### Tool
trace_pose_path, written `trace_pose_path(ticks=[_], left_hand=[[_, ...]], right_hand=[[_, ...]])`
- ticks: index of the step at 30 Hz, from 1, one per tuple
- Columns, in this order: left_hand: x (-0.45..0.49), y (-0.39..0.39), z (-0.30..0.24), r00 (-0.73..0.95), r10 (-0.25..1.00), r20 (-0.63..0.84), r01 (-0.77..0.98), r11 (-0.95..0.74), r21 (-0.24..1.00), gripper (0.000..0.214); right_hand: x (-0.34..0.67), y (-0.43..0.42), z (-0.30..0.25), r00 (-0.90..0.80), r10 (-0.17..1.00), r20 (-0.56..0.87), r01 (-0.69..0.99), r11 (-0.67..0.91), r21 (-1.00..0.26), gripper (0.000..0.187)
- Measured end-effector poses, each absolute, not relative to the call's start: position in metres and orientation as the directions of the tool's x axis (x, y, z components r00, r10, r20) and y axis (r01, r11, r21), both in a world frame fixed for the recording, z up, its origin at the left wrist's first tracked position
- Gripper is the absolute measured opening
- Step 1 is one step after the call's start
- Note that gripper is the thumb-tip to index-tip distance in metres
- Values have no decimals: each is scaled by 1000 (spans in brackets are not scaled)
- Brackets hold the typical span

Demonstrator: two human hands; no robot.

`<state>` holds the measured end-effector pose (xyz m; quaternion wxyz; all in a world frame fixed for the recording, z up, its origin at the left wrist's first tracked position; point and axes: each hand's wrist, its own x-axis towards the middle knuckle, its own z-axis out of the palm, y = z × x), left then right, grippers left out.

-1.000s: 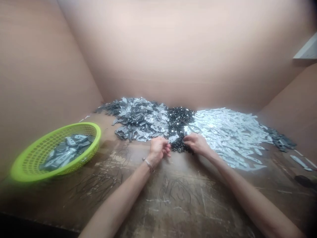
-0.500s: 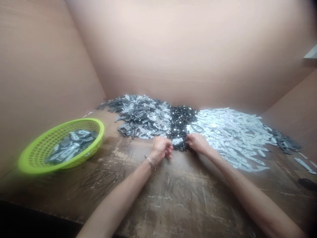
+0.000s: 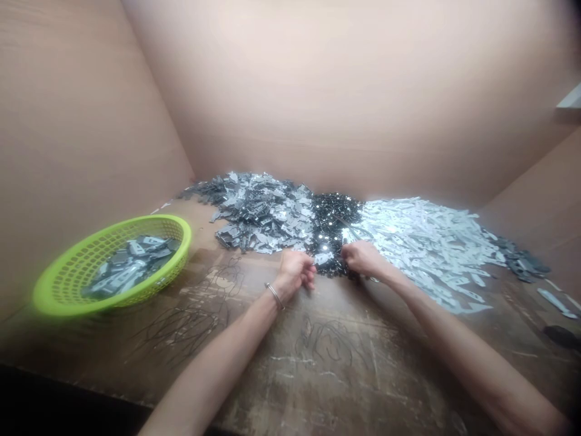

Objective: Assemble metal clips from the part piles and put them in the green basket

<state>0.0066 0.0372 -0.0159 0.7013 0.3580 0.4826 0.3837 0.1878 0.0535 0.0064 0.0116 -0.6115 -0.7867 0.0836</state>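
Left hand (image 3: 295, 270) and right hand (image 3: 363, 257) half-curled, fingers at the near edge of a heap of small black metal parts (image 3: 333, 233); grip on anything unclear in both. Grey stamped plates (image 3: 258, 212) lie left, pale metal strips (image 3: 422, 248) right; lime plastic basket (image 3: 136, 225) of grey plates farther left.

- Tan panel wall (image 3: 77, 151) at 9 o'clock
- Back panel wall (image 3: 340, 91) at 12 o'clock (evenly, softly lit)
- White ledge (image 3: 569, 100) at 2 o'clock
- Scarred wooden worktop (image 3: 336, 387) at 6 o'clock
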Motion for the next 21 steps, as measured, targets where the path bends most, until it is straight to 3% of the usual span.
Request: trace_pose_path(ticks=[5, 10, 15, 21], left_hand=[[5, 38, -20, 244, 887, -391, -193, 440, 877, 11], [5, 38, -23, 256, 888, -382, -191, 434, 881, 13], [6, 37, -21, 255, 888, -382, -186, 432, 882, 13], [7, 36, -21, 274, 886, -375, -194, 433, 880, 13]], right_hand=[[202, 59, 18, -250, 962, -107, 923, 203, -328, 22], [209, 58, 26, -279, 952, -124, 883, 203, -423, 22], [212, 57, 29, -297, 945, -134, 876, 214, -433, 22], [210, 51, 28, -333, 938, -93, 892, 281, -355, 25]])
